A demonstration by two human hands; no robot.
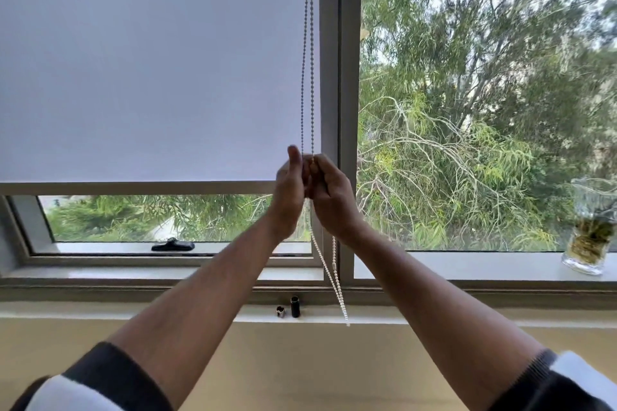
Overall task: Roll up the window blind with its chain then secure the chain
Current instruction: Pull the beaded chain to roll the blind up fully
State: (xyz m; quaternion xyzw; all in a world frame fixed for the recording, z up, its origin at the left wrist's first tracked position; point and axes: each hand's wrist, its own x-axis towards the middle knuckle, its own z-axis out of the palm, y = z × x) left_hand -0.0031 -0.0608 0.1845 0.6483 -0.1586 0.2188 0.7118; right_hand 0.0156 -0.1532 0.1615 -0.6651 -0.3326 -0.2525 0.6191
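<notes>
A white roller blind covers most of the left window pane; its bottom edge hangs just above the lower frame rail. Along its right edge runs a beaded chain as two strands coming down from the top. My left hand and my right hand are raised side by side at the blind's lower right corner, each closed around a strand. Below my hands the chain loop dangles slack down to the sill.
A grey window mullion stands just right of the chain. On the sill sit a small black cylinder, a tiny dark object and, far right, a glass jar. A black window latch lies under the blind.
</notes>
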